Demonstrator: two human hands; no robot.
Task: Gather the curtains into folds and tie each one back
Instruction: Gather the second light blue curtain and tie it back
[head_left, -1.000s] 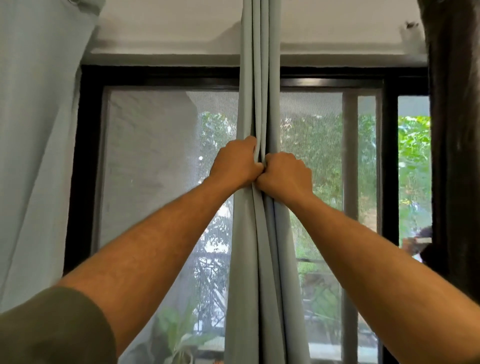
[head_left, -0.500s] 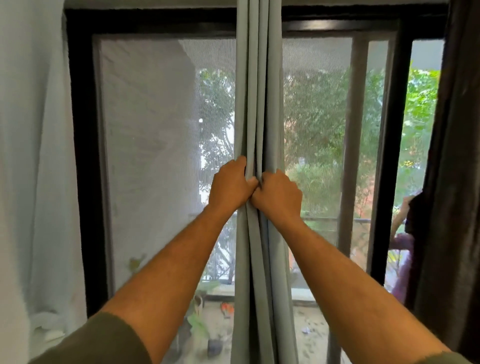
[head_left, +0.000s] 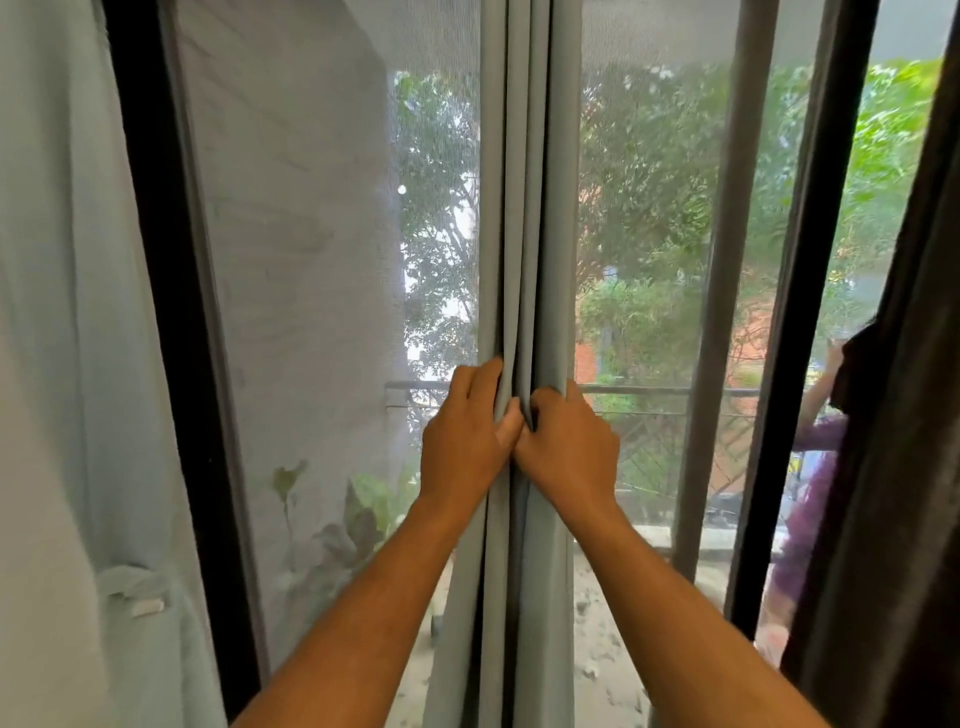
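Observation:
A pale blue-grey curtain (head_left: 527, 182) hangs in the middle of the window, bunched into narrow vertical folds. My left hand (head_left: 462, 441) grips the folds from the left side and my right hand (head_left: 569, 447) grips them from the right, the two hands touching at the thumbs. A second pale curtain (head_left: 62, 364) hangs at the far left, with a tie-back knot (head_left: 137, 590) low on it. A dark curtain (head_left: 893, 441) hangs at the far right.
Black window frame posts (head_left: 171, 312) stand left and right, with mesh screen between them. Outside are a balcony railing (head_left: 649, 391), plants and trees. A person in purple (head_left: 810, 493) stands outside by the dark curtain.
Both hands have slid down the gathered middle curtain while still gripping it, and my view has tilted down, so the ceiling and top frame are out of sight.

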